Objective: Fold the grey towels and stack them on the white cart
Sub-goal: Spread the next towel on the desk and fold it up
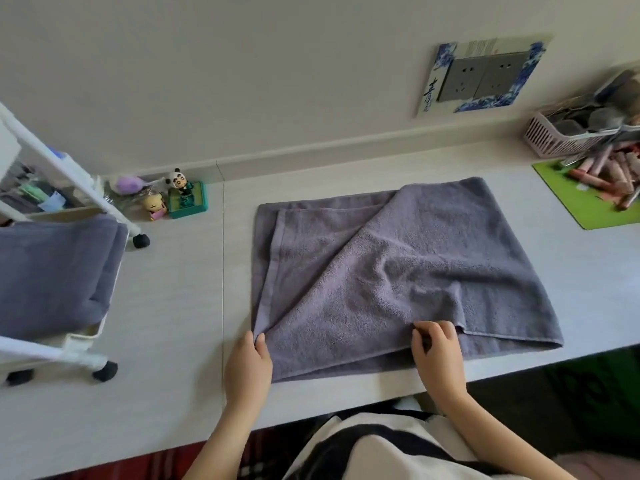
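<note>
At the near table edge the left hand point(247, 362) pinches the grey towel point(398, 271) at its near-left corner, while the right hand point(437, 344) curls its fingers on the folded-over layer's near hem. The fold lies skewed and rumpled, so the flap's edges probably need squaring against the layer beneath, then smoothing flat. Farther left, folded towels point(52, 271) already rest on the white cart point(86, 336).

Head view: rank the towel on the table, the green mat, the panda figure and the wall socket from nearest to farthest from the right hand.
1. Towel on the table: the right hand pinches its near edge.
2. Green mat: on the table, far right.
3. Panda figure: far left, by the wall.
4. Wall socket: up on the wall, beyond the table.
The panda figure and the wall socket are too close to call.
</note>
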The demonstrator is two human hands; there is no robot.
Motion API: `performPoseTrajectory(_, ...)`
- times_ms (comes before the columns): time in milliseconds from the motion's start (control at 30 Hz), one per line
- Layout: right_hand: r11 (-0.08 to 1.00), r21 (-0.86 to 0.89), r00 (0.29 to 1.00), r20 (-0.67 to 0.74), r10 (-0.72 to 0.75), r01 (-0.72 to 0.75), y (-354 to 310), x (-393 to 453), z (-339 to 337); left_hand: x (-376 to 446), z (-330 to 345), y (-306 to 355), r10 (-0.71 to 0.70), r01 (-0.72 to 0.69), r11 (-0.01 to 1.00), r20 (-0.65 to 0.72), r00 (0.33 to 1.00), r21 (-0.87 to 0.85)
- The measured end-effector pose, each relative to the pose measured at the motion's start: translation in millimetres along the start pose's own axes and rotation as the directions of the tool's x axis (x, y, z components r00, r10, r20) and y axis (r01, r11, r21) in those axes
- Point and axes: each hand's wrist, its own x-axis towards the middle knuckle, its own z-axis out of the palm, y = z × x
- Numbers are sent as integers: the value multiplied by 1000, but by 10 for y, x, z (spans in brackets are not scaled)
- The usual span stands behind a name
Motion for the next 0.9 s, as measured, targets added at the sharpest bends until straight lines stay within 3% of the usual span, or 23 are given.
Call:
performPoseTrajectory(233,993,-20,993,-24,-113,112,99,-68,-22,8,82,-8,103,-101,981,-3,995,165)
performPoseTrajectory(533,998,-23,998,-33,-61,61,130,-144,-67,71,107,-146,178,-169,967,-32,984,189)
performPoseTrajectory(667,999,-18,998,-45,-39,38,142,-150,-55,97,91,-202,59,-55,995,-45,997,85)
performPoseTrajectory(800,994,-71,996,-7,-88,87,211,-177,6,68,107,-192,216,-204,949,-23,976,241)
performPoseTrajectory(900,986,-113,992,12,-123,124,265,-171,53,55,166,-230,248,-231,928,-21,969,292)
